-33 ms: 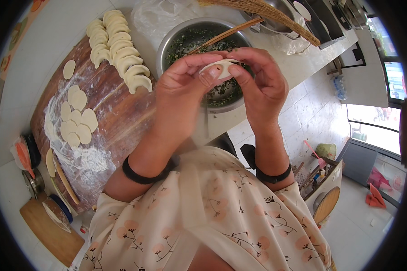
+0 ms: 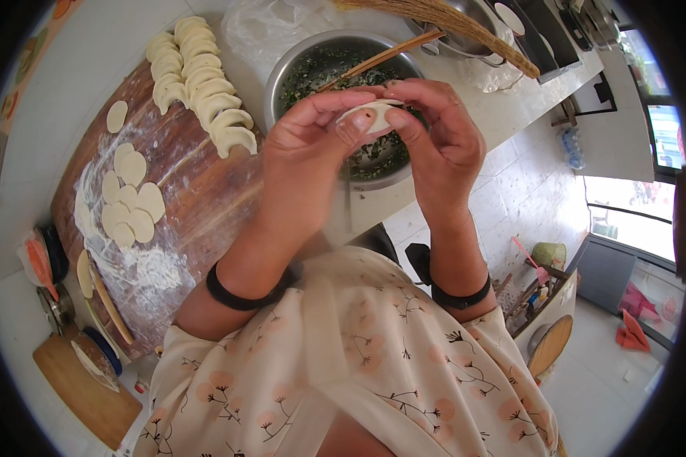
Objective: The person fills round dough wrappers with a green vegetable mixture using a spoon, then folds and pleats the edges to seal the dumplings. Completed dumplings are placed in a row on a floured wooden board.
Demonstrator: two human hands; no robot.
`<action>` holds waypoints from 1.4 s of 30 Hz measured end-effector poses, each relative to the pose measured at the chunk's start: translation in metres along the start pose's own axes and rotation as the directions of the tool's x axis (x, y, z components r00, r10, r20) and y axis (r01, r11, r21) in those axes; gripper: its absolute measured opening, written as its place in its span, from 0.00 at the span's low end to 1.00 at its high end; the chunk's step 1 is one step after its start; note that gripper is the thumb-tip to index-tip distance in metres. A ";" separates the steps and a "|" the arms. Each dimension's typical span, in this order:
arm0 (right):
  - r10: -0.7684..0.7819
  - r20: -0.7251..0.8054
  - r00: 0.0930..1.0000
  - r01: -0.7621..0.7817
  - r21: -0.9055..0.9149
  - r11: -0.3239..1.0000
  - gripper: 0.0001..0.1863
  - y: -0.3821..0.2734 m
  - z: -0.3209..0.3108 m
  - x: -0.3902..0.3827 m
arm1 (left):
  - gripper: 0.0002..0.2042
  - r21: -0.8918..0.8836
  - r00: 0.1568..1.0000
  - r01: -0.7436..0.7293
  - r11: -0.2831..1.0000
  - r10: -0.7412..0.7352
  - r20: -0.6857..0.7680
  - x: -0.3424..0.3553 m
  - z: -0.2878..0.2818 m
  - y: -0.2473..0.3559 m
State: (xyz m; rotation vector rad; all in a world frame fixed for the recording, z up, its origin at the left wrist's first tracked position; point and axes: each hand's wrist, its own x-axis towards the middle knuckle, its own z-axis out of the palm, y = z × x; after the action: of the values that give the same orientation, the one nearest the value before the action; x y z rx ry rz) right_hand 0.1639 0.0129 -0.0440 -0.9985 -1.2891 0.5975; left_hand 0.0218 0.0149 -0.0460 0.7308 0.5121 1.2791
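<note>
One dumpling wrapper is above the steel basin, its edges pinched by the fingers of our left hand and right hand. We judge it light, soft and easily torn, best held along the rim; its fold, partly hidden, seems unsealed.

Left hand, right hand and the dumpling pinched between them: no discernible change since the earlier view.

Clear lane beside my left grip
Bare brown wooden board leaves me room; beyond, pale crescent dumplings and slanting wooden chopsticks obstruct.
</note>
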 end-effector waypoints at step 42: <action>-0.184 0.279 0.942 0.334 -0.808 0.485 0.12 -0.007 -0.007 -0.018 | 0.12 -0.029 0.998 -0.065 0.997 0.064 -0.028 -0.050 -0.004 0.056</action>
State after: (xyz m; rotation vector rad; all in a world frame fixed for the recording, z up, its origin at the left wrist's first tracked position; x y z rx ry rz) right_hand 0.1656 -0.0072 -0.0470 -1.5210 -1.9015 -0.2938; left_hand -0.0305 -0.0263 -0.0101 0.7107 0.4936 1.3555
